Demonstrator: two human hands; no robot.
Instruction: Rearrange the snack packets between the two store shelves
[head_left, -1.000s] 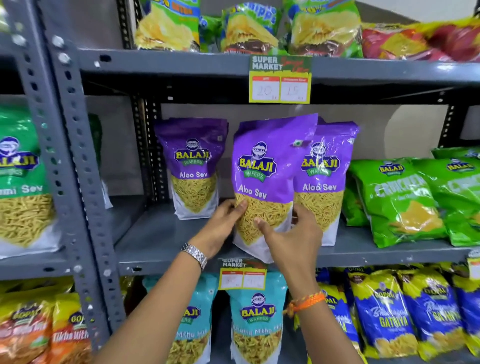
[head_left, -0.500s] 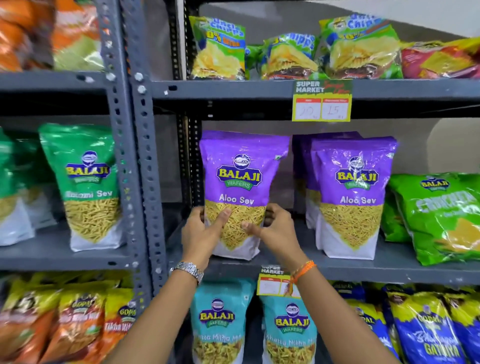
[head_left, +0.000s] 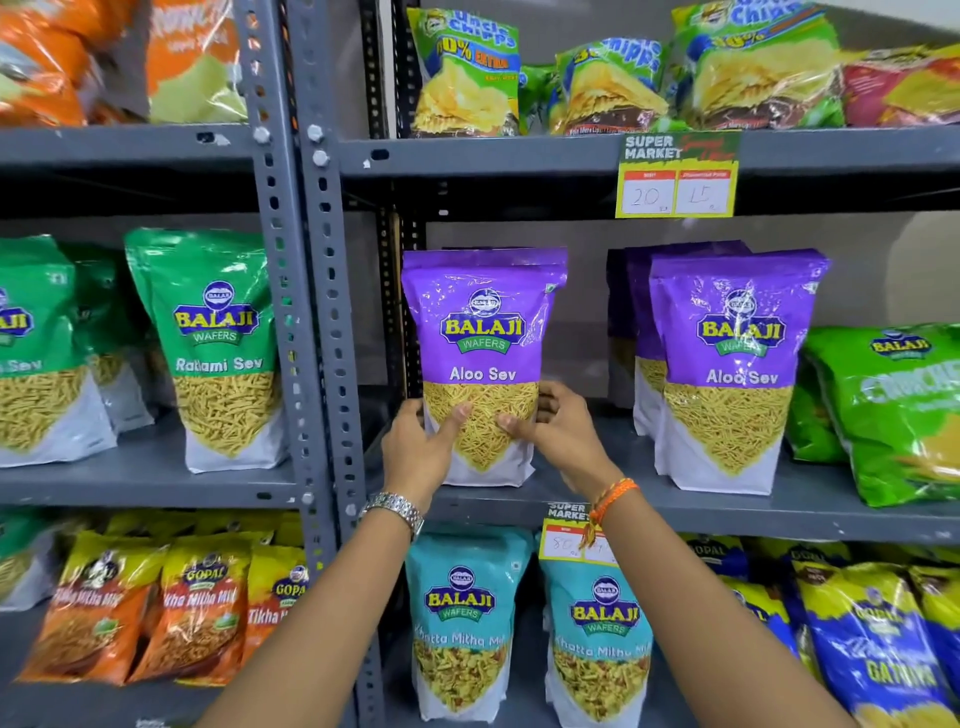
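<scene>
While 2 hands are clasping it, the purple Aloo Sev packet (head_left: 483, 364) is standing upright at frame centre.
The left hand (head_left: 421, 447) and right hand (head_left: 558, 434) are gripping its lower corners, equally near, its long axis running vertically above them.

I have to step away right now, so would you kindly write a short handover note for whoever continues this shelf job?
Left hand: grip on the lower left edge of the purple Aloo Sev packet.
Right hand: grip on its lower right edge.
That packet stands upright at the left end of the right rack's middle shelf, another purple packet right behind it.
More Aloo Sev packets stand apart further right on the same shelf.
Green Ratlami Sev packets fill the left rack's middle shelf.
Done: held packet looks seated.
Left: release it, then probably move the remaining packets.
</scene>
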